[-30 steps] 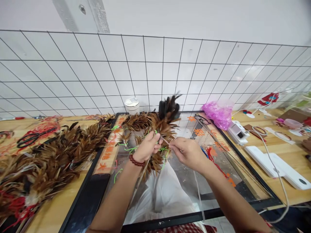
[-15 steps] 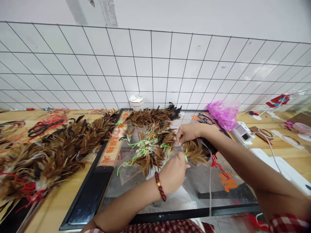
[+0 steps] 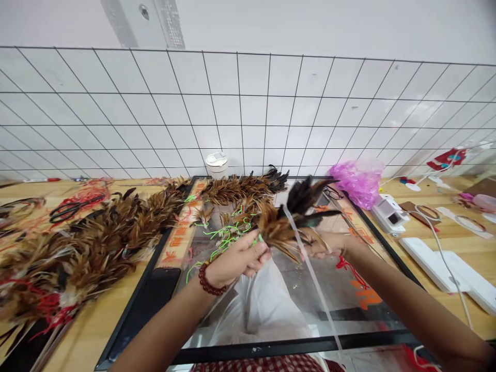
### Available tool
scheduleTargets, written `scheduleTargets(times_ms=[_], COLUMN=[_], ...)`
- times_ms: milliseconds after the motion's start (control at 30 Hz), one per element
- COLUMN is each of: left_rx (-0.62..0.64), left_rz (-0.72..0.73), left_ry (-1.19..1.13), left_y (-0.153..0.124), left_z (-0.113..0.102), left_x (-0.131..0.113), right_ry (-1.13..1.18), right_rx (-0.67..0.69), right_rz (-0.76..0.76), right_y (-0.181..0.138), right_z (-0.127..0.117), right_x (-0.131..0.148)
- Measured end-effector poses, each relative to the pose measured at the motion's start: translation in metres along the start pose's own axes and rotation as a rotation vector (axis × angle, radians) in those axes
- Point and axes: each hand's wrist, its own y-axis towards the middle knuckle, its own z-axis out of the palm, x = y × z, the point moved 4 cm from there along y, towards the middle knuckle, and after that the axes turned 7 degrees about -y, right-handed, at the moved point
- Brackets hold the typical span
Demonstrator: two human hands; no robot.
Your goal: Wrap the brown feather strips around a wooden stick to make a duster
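Observation:
My left hand point(image 3: 242, 258), with a dark red bead bracelet at the wrist, pinches the base of a bundle of brown and black feathers point(image 3: 289, 217) tied with green cord. My right hand point(image 3: 325, 244) is closed just right of the bundle and pulls a strip of clear tape point(image 3: 310, 274) that runs slantwise down towards the near edge. Both hands hover above a black-framed glass panel point(image 3: 143, 305). More small feather bundles with green ties point(image 3: 232, 227) lie on the glass beyond my hands.
A big heap of brown feathers with red cord point(image 3: 77, 253) covers the wooden bench at left, with black scissors point(image 3: 72, 206) behind it. A white cup point(image 3: 217, 164), glasses point(image 3: 331, 192), a pink plastic bag point(image 3: 354, 181) and white devices with cables point(image 3: 437, 258) stand right. A wire grid fronts the wall.
The feather bundle has been lifted and turned so its dark tips point up and right. My left hand rose to its base; my right hand dropped lower right, drawing the tape taut.

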Motion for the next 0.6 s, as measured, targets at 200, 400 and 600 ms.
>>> scheduleTargets(times_ms=[200, 400, 600], left_rx=[-0.084, -0.242, -0.226], left_rz=[0.037, 0.068, 0.079], left_ry=[-0.079, 0.142, 0.33], left_y=[-0.012, 0.0, 0.012], left_z=[-0.022, -0.005, 0.002], left_x=[-0.022, -0.007, 0.006], right_ry=[-0.18, -0.2, 0.378], right_rx=[0.208, -0.353, -0.391], right_rz=[0.118, -0.147, -0.247], right_y=[-0.039, -0.048, -0.02], right_z=[-0.03, -0.004, 0.009], right_x=[-0.007, 0.063, 0.088])
